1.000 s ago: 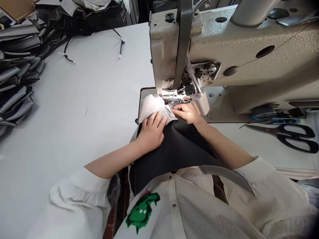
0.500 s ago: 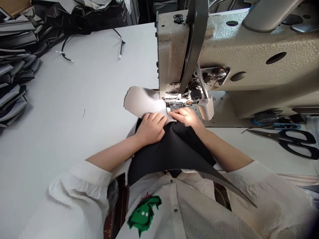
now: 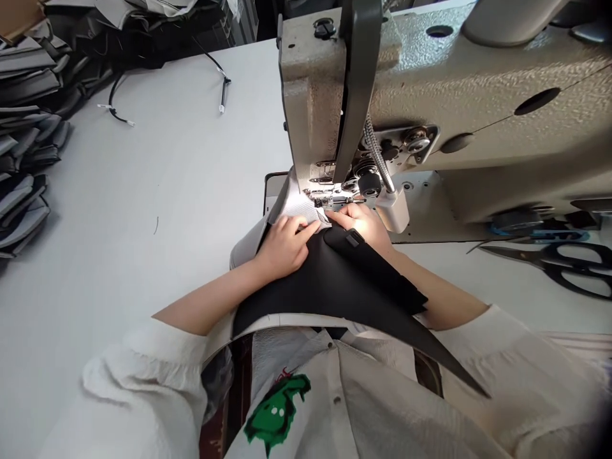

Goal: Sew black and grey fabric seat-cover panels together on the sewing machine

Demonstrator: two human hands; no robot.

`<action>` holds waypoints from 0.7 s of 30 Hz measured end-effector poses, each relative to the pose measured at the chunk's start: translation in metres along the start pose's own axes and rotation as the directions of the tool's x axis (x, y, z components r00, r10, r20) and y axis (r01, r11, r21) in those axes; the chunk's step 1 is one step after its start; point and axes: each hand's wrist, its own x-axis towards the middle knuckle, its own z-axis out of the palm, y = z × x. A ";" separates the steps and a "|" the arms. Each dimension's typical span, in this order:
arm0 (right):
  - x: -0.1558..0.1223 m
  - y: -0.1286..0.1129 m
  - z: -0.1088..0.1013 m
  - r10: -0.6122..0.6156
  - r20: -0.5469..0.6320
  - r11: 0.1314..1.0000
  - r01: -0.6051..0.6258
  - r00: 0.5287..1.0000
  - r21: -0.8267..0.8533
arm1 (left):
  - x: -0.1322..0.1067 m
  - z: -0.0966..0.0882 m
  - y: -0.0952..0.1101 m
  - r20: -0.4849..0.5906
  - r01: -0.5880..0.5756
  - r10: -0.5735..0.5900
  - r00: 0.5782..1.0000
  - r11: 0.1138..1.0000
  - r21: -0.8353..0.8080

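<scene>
A fabric piece, black on one face [image 3: 315, 274] and light grey mesh on another part [image 3: 296, 205], lies bunched under the head of a sewing machine [image 3: 329, 121]. My left hand [image 3: 282, 247] grips the fabric left of the needle area, one finger stretched toward the presser foot [image 3: 319, 203] and the others bent. On the right, my right hand [image 3: 361, 223] pinches the fabric's edge close to the foot; its fingertips are partly hidden. A black strap with a small buckle [image 3: 354, 238] lies on the fabric beside my right wrist. The needle tip cannot be made out.
Black-handled scissors [image 3: 549, 258] lie on the right of the table. Stacks of grey and black cut pieces [image 3: 29, 134] stand at the left. Two short black cords [image 3: 224, 92] lie near the far edge. A small lamp [image 3: 393, 210] hangs beside the needle area.
The grey mesh part has turned and folded up against the machine head, no longer flat to the left. The buckled strap has come into view. My left hand has shifted slightly left.
</scene>
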 end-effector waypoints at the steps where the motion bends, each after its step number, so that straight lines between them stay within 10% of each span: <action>1: 0.001 -0.001 0.000 0.049 -0.004 0.999 -0.049 0.999 0.005 | 0.000 0.000 -0.008 0.007 -0.051 0.050 0.999 0.998 0.029; 21: -0.009 0.013 0.009 -0.406 0.012 0.901 0.402 0.914 -0.162 | 0.003 0.001 -0.025 -0.072 -0.209 0.225 0.972 0.960 0.185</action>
